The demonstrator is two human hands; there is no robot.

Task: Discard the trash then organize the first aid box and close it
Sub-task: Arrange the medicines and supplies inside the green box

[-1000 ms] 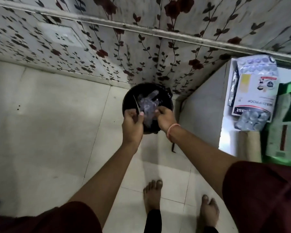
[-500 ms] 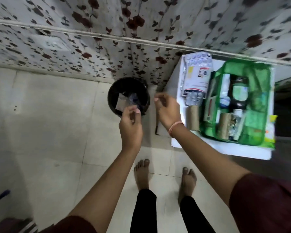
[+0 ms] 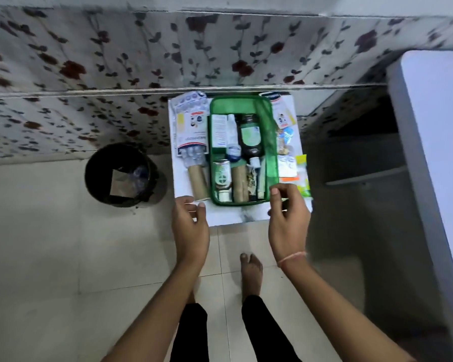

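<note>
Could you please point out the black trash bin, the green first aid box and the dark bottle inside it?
black trash bin (image 3: 94, 176): head view, on its left inner wall.
green first aid box (image 3: 237, 101): head view, on its far rim.
dark bottle (image 3: 250, 137): head view, on its pale green label.

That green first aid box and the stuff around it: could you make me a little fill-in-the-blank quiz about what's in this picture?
1. The green first aid box sits on a small white table with its lid ____.
2. The black bin stands on the floor to the ____ of the table as seen here.
3. The dark bottle lies ____ the box.
4. The left hand and right hand are both ____ of any item.

Missing words: open; left; inside; empty
</note>
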